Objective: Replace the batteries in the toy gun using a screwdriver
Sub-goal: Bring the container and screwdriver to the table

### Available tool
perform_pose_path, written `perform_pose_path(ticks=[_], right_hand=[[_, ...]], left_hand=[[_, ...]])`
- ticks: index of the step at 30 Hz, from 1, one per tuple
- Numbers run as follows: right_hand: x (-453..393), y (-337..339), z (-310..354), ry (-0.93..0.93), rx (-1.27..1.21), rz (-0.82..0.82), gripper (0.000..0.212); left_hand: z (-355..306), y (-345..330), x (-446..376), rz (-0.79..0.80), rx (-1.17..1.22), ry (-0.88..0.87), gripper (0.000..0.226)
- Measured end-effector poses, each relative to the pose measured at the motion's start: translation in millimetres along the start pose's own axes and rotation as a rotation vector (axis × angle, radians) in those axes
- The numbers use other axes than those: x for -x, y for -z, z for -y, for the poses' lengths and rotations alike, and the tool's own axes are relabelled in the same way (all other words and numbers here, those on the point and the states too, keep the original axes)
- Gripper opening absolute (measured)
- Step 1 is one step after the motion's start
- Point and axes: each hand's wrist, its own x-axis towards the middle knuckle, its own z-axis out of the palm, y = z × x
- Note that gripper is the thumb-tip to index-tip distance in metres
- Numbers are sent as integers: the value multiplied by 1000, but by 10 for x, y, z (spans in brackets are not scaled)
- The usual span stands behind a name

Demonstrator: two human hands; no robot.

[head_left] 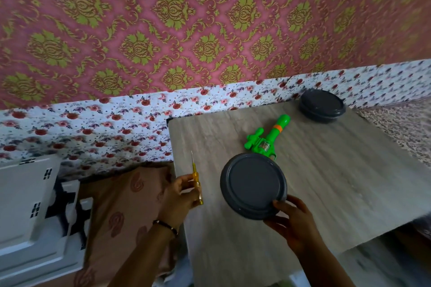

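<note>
No writing, label, brand, number or sign could be read anywhere in the view. The green toy gun (268, 138), the yellow screwdriver (197, 184) and the two grey lidded containers (253, 186) showed plain surfaces, with nothing printed that could be made out. The wallpaper (163, 18) and the flowered cloth (105, 128) carried only patterns, no letters.
</note>
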Motion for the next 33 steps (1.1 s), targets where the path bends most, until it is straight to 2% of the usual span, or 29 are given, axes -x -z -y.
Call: perform_pose_path(ticks=[8,14,18,28,33], right_hand=[[-1212,905,992,48,16,68,43],[-2089,2037,1673,6,51,104,41],[-2473,2646,2012,-34,67,56,41],[-3236,3133,2310,-47,-56,-51,43],[-3125,3055,2279,-90,-54,-13,35]], left_hand=[[55,-1343,-516,-122,57,-18,24],[225,-2776,-762,-238,136,-26,25],[287,-3404,-756,-268,163,-10,29],[409,-3653,-630,-340,133,-45,31],[462,-3561,-654,-375,129,-71,31]])
